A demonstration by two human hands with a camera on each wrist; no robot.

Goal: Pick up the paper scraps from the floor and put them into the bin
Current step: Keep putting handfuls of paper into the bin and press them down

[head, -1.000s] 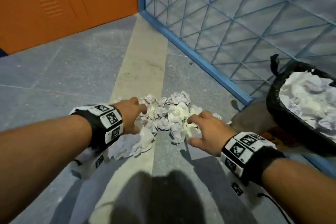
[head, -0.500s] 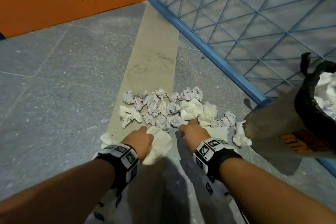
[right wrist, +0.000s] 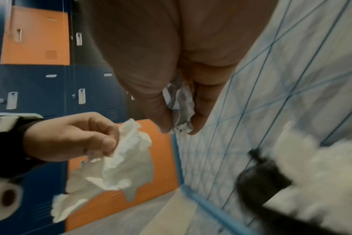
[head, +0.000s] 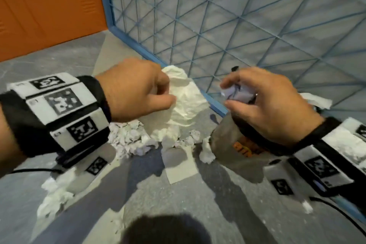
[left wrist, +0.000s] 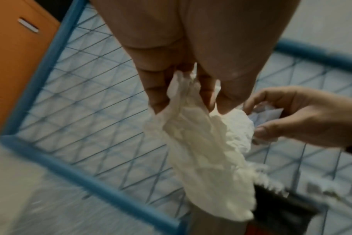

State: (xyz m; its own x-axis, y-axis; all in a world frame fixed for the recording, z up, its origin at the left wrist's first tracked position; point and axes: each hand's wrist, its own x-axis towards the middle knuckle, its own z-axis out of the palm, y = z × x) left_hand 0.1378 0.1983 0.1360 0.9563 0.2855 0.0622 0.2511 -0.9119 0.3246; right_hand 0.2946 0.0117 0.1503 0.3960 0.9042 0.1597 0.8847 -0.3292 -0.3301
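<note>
My left hand (head: pixel 158 93) is raised above the floor and pinches a large crumpled white paper (head: pixel 184 105) that hangs down from its fingers (left wrist: pixel 161 95). My right hand (head: pixel 237 93) holds a small crumpled ball of paper (head: pixel 238 94) between thumb and fingers, just above the bin (head: pixel 233 144). The bin is grey with orange lettering and a black liner (right wrist: pixel 259 179); white paper (right wrist: pixel 319 182) fills its top. A heap of crumpled scraps (head: pixel 132 140) lies on the floor below my left hand, partly hidden by the hanging paper.
A blue-framed mesh panel (head: pixel 237 25) stands close behind the bin and the heap. Orange lockers (head: pixel 49 6) close the far left. More white scraps (head: pixel 53 198) lie on the grey floor at the near left, and one (head: pixel 207 152) beside the bin.
Both hands have lifted off the floor heap, each with paper in it, and moved up and right toward the bin. The view has swung closer to the bin.
</note>
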